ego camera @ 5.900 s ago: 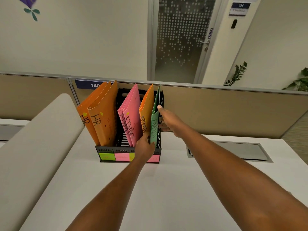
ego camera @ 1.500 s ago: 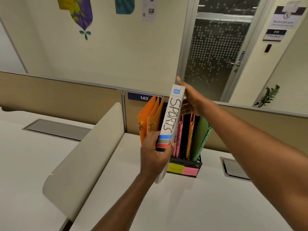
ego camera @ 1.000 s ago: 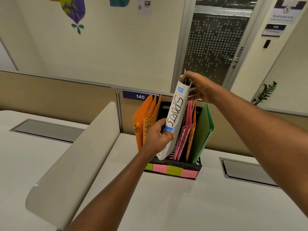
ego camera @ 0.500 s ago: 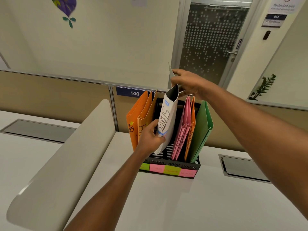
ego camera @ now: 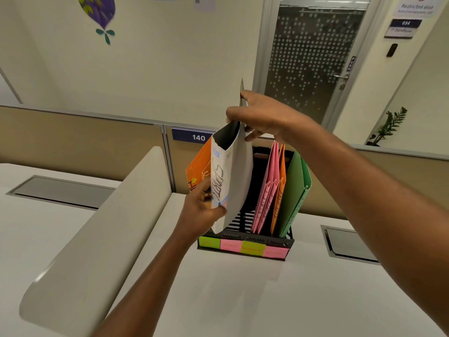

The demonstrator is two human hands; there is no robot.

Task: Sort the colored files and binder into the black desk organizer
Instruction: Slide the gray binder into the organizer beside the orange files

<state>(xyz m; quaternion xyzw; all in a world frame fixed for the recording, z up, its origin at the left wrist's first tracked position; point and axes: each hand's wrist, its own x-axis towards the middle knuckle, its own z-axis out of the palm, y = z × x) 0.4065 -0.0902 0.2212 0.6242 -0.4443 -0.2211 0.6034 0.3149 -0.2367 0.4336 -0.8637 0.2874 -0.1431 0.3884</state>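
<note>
Pinching binder (ego camera: pixel 233 181) top, right hand (ego camera: pixel 265 117) raised

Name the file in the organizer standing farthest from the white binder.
The green file, at the black organizer's right end; pink files and one orange file stand between it and the binder.

Matt black plastic organizer (ego camera: pixel 245 239), slotted.

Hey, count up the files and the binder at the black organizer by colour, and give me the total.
Orange files: 3 (2 at the left end, 1 beside the pink)
Pink files: 2
Green file: 1
White binder: 1
Total: 7
</note>
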